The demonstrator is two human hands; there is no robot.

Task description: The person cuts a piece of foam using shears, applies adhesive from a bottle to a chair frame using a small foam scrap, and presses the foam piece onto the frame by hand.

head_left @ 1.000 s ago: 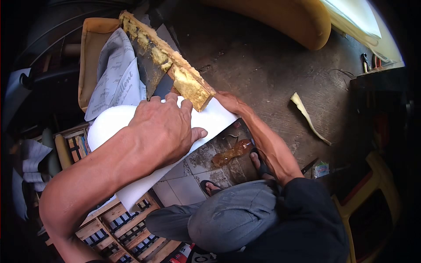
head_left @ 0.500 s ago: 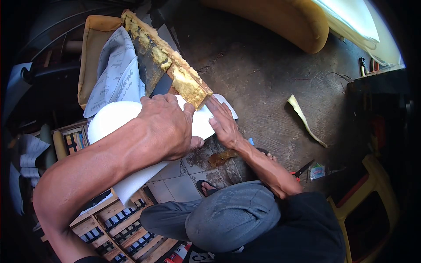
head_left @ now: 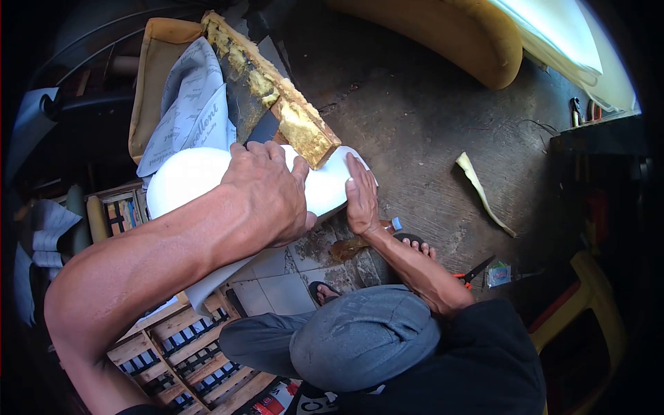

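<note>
A white foam sheet (head_left: 187,181) lies curved over the end of a wooden frame (head_left: 311,142) that has torn yellow foam stuck to it. My left hand (head_left: 266,190) rests on the sheet with its fingers bent over it and the thumb apart. On the right edge of the sheet lies my right hand (head_left: 362,197), its fingers stretched out flat and nothing gripped. Printed grey-white fabric (head_left: 197,111) hangs over the frame behind the sheet.
Red-handled scissors (head_left: 477,272) and a small packet (head_left: 498,275) lie on the floor at the right, below a pale foam strip (head_left: 477,187). A bottle (head_left: 387,226) stands near my foot. Wooden slats (head_left: 200,353) are at lower left, a yellow chair (head_left: 581,304) at right.
My right hand has come away from the frame's end and now lies further right on the sheet's edge. More of the white sheet shows between my hands, and the bottle has come into view.
</note>
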